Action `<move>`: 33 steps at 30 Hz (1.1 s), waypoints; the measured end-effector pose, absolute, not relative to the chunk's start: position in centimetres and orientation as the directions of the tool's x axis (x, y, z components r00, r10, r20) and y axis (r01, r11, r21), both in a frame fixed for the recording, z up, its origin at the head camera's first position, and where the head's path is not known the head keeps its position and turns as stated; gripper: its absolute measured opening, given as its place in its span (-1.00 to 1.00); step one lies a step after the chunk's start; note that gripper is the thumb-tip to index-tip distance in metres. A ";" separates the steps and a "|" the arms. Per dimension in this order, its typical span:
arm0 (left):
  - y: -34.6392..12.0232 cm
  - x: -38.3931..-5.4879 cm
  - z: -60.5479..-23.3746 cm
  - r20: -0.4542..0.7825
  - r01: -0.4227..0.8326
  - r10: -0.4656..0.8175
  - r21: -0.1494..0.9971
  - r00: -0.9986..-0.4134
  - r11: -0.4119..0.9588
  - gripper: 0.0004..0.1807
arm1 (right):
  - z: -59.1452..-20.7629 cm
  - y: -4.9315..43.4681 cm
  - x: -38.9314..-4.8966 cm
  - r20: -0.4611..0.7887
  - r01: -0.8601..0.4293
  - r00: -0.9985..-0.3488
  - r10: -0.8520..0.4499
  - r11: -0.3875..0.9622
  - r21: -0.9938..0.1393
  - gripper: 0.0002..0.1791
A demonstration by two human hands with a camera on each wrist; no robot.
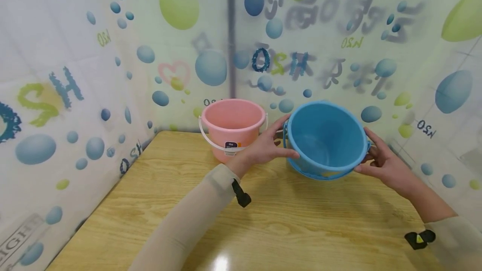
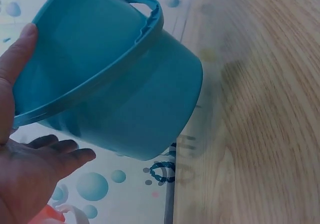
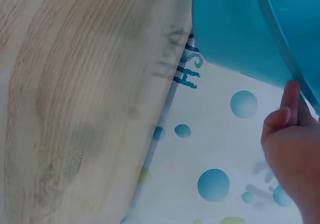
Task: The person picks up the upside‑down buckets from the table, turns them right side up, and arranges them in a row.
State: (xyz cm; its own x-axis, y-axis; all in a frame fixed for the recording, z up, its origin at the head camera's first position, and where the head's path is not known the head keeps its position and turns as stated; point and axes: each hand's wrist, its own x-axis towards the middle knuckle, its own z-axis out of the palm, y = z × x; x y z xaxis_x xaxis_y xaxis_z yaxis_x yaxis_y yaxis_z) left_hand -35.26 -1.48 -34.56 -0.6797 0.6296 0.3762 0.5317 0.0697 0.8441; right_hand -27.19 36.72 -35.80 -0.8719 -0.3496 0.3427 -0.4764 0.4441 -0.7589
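A blue bucket (image 1: 325, 137) is tipped, its open mouth facing me, and held at its two sides above the wooden table. My left hand (image 1: 265, 145) holds its left side by the rim, near where the handle attaches. In the left wrist view the thumb lies at the rim and the other fingers spread below the bucket's wall. At the opposite side, my right hand (image 1: 385, 164) grips the rim by the other handle mount; the right wrist view shows fingertips (image 3: 291, 91) right under the rim. The blue handle hangs against the bucket's outside.
A pink bucket (image 1: 214, 139) with a white handle (image 1: 205, 135) and a dark label stands upright at the back of the table (image 1: 286, 229), just beyond my left hand. Curtains (image 1: 124, 74) printed with bubbles and letters close off the back and both sides.
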 end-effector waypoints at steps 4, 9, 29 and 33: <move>-1.4 -35.0 -34.5 0.356 0.492 0.641 0.869 -0.680 0.040 0.20 | -36.0 37.0 -27.3 0.311 -0.444 -0.873 -0.375 0.350 -0.825 0.12; -1.0 -34.6 -34.8 0.295 0.444 0.605 0.889 -0.740 0.110 0.20 | -36.4 37.3 -27.5 0.290 -0.389 -0.863 -0.414 0.178 -0.904 0.08; -0.2 -34.2 -36.4 0.217 0.317 0.536 0.943 -0.816 0.101 0.09 | -37.0 37.0 -27.9 0.263 -0.270 -0.847 -0.462 -0.054 -0.961 -0.14; -0.2 -34.2 -36.7 0.203 0.309 0.524 0.943 -0.827 0.121 0.12 | -37.5 36.8 -28.1 0.256 -0.250 -0.843 -0.472 -0.075 -0.965 -0.15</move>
State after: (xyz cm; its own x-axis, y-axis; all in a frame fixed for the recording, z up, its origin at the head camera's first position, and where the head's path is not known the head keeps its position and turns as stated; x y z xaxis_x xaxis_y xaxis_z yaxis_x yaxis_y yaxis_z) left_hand -34.20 -0.24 -36.66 -0.8269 0.5243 0.2032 0.3085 0.1210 0.9435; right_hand -28.15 36.80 -37.45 -0.8435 -0.4724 0.2557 -0.2503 -0.0754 -0.9652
